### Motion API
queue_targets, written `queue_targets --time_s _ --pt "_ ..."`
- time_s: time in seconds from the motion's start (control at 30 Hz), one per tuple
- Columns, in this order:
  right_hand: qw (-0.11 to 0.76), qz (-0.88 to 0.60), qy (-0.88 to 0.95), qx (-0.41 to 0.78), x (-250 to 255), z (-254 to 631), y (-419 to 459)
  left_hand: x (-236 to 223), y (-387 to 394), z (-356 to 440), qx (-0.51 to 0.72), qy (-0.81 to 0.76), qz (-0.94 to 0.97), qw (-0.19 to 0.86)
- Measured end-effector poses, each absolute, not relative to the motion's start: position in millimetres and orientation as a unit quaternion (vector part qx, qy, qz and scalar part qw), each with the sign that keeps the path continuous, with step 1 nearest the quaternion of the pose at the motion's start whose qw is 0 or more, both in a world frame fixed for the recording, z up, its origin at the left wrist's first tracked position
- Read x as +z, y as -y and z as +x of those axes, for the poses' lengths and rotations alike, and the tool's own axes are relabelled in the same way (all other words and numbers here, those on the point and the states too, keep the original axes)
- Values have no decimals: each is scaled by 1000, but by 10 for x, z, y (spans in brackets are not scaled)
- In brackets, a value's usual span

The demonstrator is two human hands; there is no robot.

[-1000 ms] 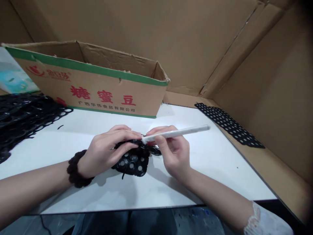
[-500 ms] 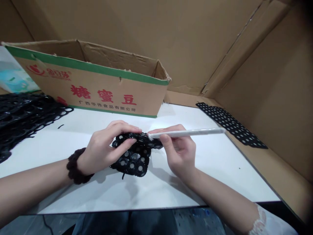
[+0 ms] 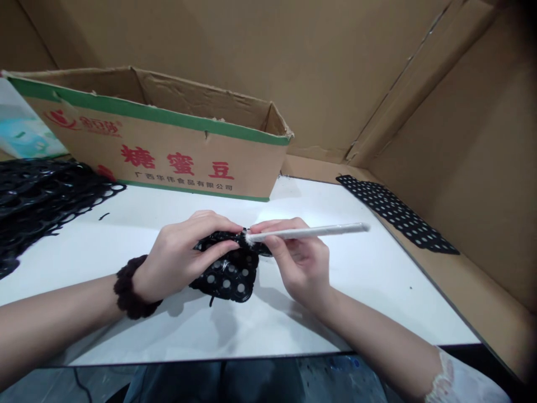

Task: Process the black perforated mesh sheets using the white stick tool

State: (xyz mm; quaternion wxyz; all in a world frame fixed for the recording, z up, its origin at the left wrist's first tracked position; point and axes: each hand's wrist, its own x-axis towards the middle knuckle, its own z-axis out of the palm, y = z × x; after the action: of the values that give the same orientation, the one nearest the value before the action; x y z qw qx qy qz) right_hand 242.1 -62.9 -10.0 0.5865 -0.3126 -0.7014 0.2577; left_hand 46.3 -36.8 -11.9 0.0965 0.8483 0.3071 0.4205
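Clock directions are read from the dotted black piece [image 3: 229, 280], which lies between the hands over the smooth white tabletop [image 3: 356, 319]. The piece is glossy and roughly rectangular, with rounded corners, pale round spots and a bunched upper part. The left hand [image 3: 184, 249], at 10 o'clock, pinches this upper part between thumb and fingers; a fluffy dark hair tie [image 3: 134, 288] rings its wrist. The right hand [image 3: 300, 263], at 3 o'clock, pinches a slender white stick [image 3: 319, 230] between thumb and fingers. The stick's frayed, whitish end lies at the bunched upper part; whether the right fingers also grip the piece cannot be told. At 11 o'clock stands an open cardboard carton [image 3: 176, 151], green-banded, red-lettered and rough-edged. Toward 9–10 o'clock lies a heap of shiny black perforated sheets [image 3: 42, 207], their edges scalloped by rings. Toward 2–3 o'clock lies a flat black sheet [image 3: 398, 215] with rows of pale dots.
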Motion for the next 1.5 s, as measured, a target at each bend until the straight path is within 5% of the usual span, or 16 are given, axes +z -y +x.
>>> queue_targets --time_s 1.5 --pt "557 -301 756 165 -119 2335 595 -130 419 492 433 -297 848 76"
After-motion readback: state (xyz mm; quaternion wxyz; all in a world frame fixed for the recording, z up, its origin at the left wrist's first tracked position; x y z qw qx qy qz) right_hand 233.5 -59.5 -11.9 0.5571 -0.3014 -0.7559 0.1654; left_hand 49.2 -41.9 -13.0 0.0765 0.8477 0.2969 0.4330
